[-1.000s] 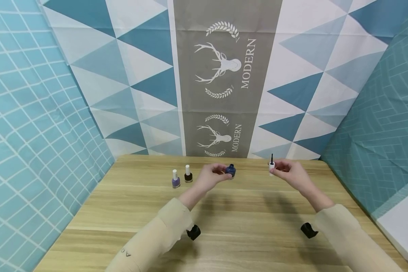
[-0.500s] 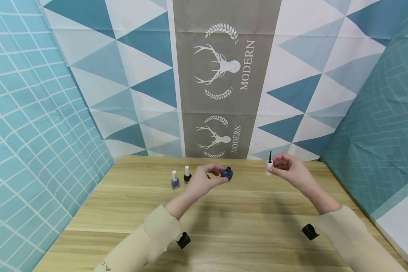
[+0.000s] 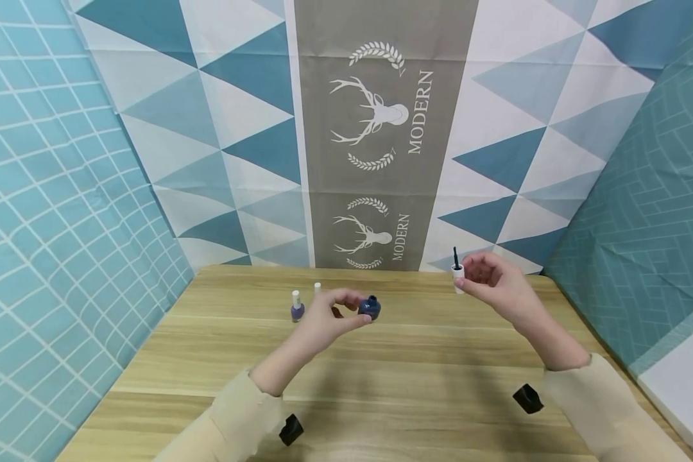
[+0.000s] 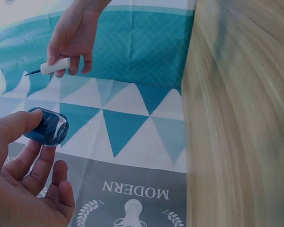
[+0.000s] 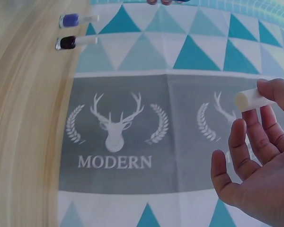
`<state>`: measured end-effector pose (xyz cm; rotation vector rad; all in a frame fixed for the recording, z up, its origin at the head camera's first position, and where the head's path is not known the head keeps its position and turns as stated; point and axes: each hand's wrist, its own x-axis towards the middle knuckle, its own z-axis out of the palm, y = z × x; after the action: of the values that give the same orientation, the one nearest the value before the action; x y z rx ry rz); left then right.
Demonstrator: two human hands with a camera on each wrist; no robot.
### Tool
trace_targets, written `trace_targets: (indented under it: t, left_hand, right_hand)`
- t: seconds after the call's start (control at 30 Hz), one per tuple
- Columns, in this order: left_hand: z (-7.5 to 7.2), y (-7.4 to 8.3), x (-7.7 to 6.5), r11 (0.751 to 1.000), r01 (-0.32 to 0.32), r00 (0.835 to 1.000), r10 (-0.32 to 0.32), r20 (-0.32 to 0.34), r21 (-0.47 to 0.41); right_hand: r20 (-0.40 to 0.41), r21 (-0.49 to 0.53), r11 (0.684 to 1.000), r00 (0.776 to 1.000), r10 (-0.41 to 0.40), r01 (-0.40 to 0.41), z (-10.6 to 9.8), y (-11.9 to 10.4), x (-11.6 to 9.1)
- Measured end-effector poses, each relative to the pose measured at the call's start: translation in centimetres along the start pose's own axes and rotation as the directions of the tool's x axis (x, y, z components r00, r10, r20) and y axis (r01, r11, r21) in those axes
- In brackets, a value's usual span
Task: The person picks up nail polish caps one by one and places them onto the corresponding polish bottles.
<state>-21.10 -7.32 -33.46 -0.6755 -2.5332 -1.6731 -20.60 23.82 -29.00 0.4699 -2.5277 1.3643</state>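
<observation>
Between thumb and fingers, my left hand [image 3: 326, 321] pinches a dark blue nail polish bottle [image 3: 370, 308] whose neck is uncapped. The bottle is raised off the table, as the left wrist view also shows. Off to the right, my right hand [image 3: 499, 285] pinches a white nail polish cap [image 3: 458, 280] with its dark brush [image 3: 455, 258] pointing up. Bottle and cap are well apart. In the right wrist view the cap's flat top [image 5: 242, 101] faces the camera and the brush is hidden.
A purple nail polish bottle [image 3: 297, 311] stands upright on the wooden table [image 3: 208, 359]. Beside it is a black nail polish bottle [image 5: 67, 42], mostly behind my left hand in the head view. Patterned cloth [image 3: 375, 128] hangs behind the table, with teal cloths at both sides.
My left hand has drawn the blue bottle leftward and nearer to me, covering more of the black bottle. My right hand has lifted the cap and brush slightly.
</observation>
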Motion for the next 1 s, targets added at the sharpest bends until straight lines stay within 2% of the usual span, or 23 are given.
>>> trace_targets:
  t: [0.27, 0.43, 0.7, 1.0]
  left_hand:
    - [0.2, -0.2, -1.7, 1.0, 0.027, 1.0, -0.027, -0.004, -0.011]
    - [0.7, -0.6, -2.3, 1.0, 0.022, 1.0, -0.022, 0.0, -0.016]
    - [1.7, -1.3, -2.7, 1.0, -0.024, 0.999, 0.023, -0.026, -0.009]
    - [3.1, -1.5, -2.8, 0.998, -0.03, 0.997, 0.027, -0.07, -0.051]
  right_hand:
    - [-0.032, 0.009, 0.998, 0.997, -0.068, 0.068, 0.3, -1.5, -0.6]
    - [-0.049, 0.005, 0.993, 0.992, -0.116, 0.116, 0.5, -2.3, -0.8]
    - [-0.04, 0.054, 0.979, 0.98, -0.193, 0.195, 0.9, -3.3, -0.8]
    - [0.0, 0.064, 0.964, 0.966, -0.259, 0.258, 1.5, -3.8, -0.4]
